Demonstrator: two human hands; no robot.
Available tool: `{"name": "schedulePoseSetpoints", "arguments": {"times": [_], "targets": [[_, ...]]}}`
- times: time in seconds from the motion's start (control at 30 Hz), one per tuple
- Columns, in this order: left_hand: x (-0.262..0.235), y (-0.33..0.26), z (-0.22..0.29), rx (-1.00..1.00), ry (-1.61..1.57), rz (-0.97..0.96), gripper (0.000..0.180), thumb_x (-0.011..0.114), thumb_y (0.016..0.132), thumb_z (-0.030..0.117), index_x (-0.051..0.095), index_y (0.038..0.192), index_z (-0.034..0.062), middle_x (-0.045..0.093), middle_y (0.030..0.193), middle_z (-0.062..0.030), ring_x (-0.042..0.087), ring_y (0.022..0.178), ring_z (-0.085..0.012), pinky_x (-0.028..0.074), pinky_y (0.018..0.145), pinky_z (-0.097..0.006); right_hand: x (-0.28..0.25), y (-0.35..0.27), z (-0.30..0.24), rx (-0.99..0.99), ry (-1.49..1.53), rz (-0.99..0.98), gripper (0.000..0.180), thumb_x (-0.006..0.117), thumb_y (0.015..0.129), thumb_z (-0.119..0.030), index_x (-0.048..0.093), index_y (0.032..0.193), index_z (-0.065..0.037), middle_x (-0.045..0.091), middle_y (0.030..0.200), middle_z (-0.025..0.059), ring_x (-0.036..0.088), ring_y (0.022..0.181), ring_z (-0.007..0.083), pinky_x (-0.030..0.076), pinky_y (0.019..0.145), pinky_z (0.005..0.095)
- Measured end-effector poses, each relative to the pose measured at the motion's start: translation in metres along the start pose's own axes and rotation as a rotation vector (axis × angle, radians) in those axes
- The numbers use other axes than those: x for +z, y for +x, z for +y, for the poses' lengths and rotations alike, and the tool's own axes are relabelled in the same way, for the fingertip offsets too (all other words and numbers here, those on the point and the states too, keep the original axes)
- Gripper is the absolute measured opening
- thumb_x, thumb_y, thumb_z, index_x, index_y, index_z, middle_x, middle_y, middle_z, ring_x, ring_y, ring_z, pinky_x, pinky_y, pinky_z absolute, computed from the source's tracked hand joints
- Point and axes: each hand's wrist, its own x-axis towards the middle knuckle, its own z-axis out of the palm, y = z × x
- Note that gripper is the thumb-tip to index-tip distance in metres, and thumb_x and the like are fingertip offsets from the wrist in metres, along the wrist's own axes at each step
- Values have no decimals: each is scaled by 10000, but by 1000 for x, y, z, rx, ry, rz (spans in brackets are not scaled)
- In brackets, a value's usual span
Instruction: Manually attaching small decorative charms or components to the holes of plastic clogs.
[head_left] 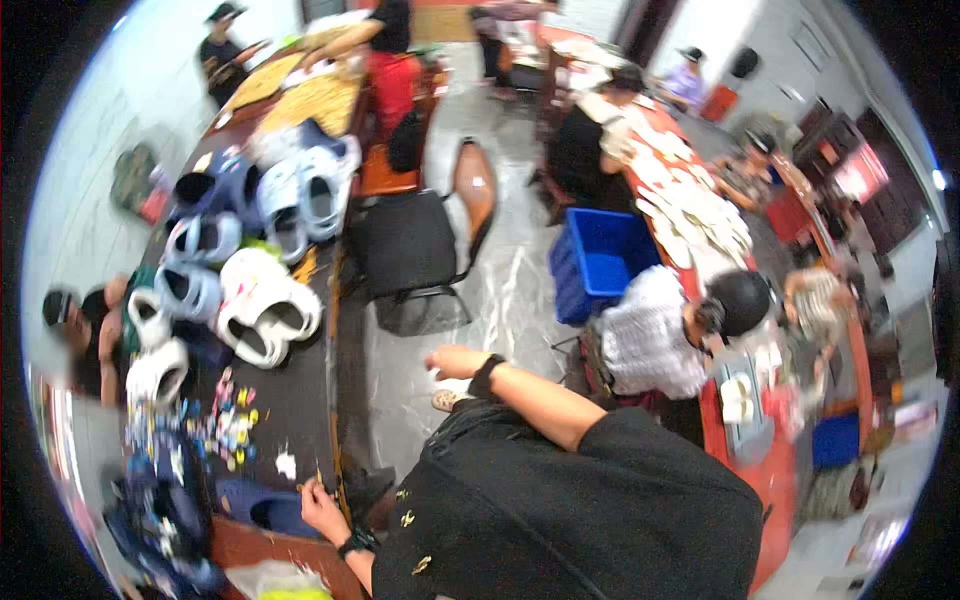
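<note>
A big black shirt (560,510) fills the bottom of the view, closest of all. The left hand (322,505) sits at the edge of the dark desk (290,400). Its fingers are curled in, pinching something tiny, but it is too small to tell what. Just beside that hand, on the desk, lies a dark blue clog shoe (265,508). A little farther up the desk is a heap of small colourful charms (225,420). Past the charms lie white clog shoes (262,310), and beyond them light blue clog shoes (300,195). The right hand (452,362) is off the desk, out over the grey floor (500,290). It looks loosely curled, and I cannot tell if it holds anything. A black chair (405,250) stands just beside the desk, with a blue bin (600,262) well apart from it.
</note>
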Motion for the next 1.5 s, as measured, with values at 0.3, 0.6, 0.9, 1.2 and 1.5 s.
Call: {"name": "schedulePoseSetpoints", "arguments": {"times": [0.3,0.6,0.9,1.2,1.5], "targets": [[-2,-26,29,-182,-61,59,229,583,920,142,676,1098,33,693,1052,-185,678,950,-329,523,829,-382,-52,60,20,-165,-96,-105,333,720,817,-124,657,1138,-66,698,882,189,680,801,334,526,733,403],[49,-186,52,-773,235,79,306,588,882,293,693,834,10,677,877,-212,638,868,-401,503,777,-496,-82,168,-109,-456,-86,-524,290,634,877,-52,630,1166,-23,680,834,138,655,735,205,517,683,342],[135,-305,130,-1154,114,514,233,642,784,244,686,726,23,654,722,-224,635,699,-426,504,635,-514,-9,185,-234,-981,-103,-934,309,556,916,-4,631,1212,-53,577,778,-6,499,684,76,415,620,215],[227,-392,134,-1370,162,898,226,640,743,250,636,756,25,611,677,-182,602,683,-403,455,591,-502,163,94,-331,-1361,-133,-1588,397,618,904,16,563,1295,-27,465,807,-13,439,757,94,462,749,258],[255,-438,155,-1454,-119,1161,524,669,811,350,617,1249,68,667,1096,-207,626,1007,-366,490,866,-481,242,-77,-382,-1562,-488,-1514,328,584,902,10,598,1228,-22,602,771,60,543,675,142,487,670,314]]}}
